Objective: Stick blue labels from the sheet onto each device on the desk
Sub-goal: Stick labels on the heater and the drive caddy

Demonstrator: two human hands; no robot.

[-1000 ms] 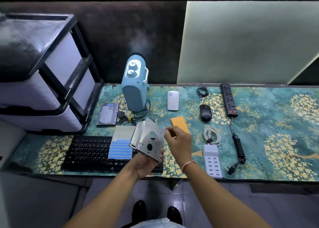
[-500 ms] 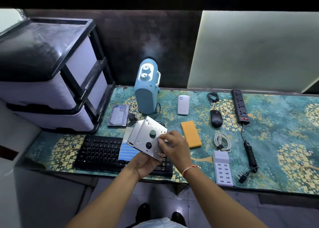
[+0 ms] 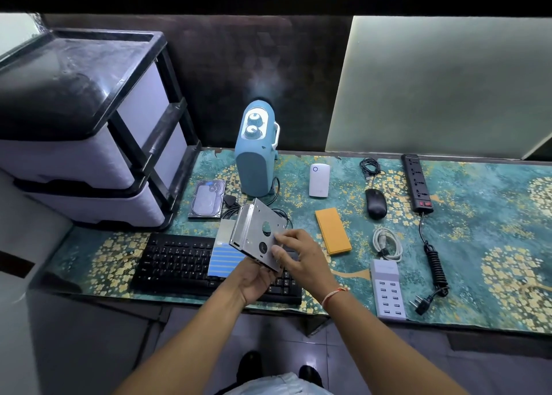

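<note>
While both hands grip it, metal bracket [image 3: 257, 233] tilts up-left.

Silver sheet-metal drive bracket [image 3: 257, 233]: bare brushed metal, dull sheen, two round holes. Black plastic keyboard [image 3: 179, 263]: matt keys. Sheet of blue striped labels [image 3: 225, 260]: smooth paper, slight gloss. Hard disk drive with silver top [image 3: 207, 199]: shiny metal face. Pale blue plastic heater [image 3: 254, 158]: smooth, satin. Teal and gold floral worktop [image 3: 478, 245]: glossy, reflective cover. Orange flat rectangular power bank [image 3: 333, 230]: matt. Black plastic mouse [image 3: 375, 207]: smooth. Black-framed plastic drawer unit [image 3: 89, 131]: dusty top.
</note>
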